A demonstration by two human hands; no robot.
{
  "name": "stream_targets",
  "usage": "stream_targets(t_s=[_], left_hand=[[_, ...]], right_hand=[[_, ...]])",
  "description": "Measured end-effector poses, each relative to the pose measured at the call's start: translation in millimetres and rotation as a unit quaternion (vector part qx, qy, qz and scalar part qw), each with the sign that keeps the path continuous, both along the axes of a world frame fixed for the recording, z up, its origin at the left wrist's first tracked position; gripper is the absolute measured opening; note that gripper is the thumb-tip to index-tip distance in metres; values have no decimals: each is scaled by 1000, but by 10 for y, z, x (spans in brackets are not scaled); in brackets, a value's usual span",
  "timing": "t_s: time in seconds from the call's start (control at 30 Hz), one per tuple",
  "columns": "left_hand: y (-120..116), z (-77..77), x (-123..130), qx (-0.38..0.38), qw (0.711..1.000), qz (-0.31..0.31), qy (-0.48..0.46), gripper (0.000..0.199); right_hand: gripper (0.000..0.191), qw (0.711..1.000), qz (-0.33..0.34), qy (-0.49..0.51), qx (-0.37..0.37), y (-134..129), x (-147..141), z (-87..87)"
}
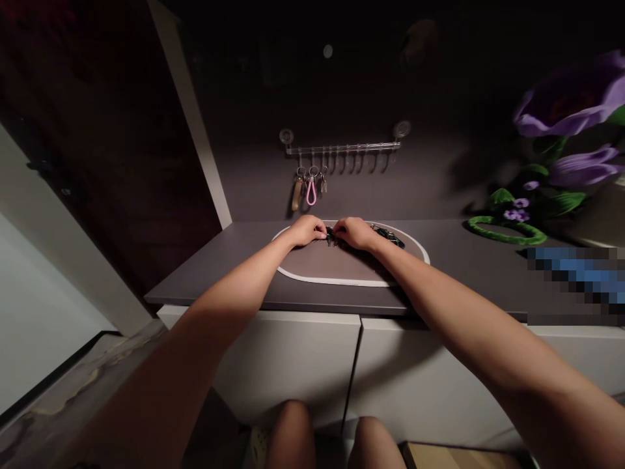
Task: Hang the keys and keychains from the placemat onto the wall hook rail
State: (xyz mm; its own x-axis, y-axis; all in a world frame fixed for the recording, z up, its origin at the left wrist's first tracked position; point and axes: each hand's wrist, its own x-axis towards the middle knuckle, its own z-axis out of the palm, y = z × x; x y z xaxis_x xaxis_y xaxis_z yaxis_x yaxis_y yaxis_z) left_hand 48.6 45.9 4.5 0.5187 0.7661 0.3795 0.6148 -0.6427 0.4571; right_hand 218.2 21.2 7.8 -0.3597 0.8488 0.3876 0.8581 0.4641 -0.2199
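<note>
My left hand (307, 230) and my right hand (354, 232) meet above an oval brown mat (336, 264) with a white rim. Between their curled fingers is a small dark bunch of keys (332, 236), partly hidden by them. Just right of my right hand, a dark key fob with metal keys (388, 236) lies on the mat. On the wall above, a metal hook rail (343, 149) holds a tan leather strap keyring (297, 194), a pink loop keyring (311, 192) and small keys (323, 181).
The mat lies on a dark grey countertop (234, 273) above white cabinet doors (293, 358). Large artificial purple flowers (571, 98) and a green ring (505, 230) stand at the right. A pixelated patch (576, 280) covers the right end. A dark door (107, 163) stands at the left.
</note>
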Motion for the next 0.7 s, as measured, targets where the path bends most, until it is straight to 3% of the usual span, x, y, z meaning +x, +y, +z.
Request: stream_targets(t_s=[0.27,0.43,0.7], left_hand=[[-41,60,14,8,1000,10,0,8],[-96,130,12,-15,998,23,-50,7],[-107,143,29,-152,963,13,-224,4]], right_hand=[[18,1000,11,24,-12,10,0,16],[17,1000,7,-1,-8,-23,-24,35],[17,999,2,49,5,-52,-58,87]])
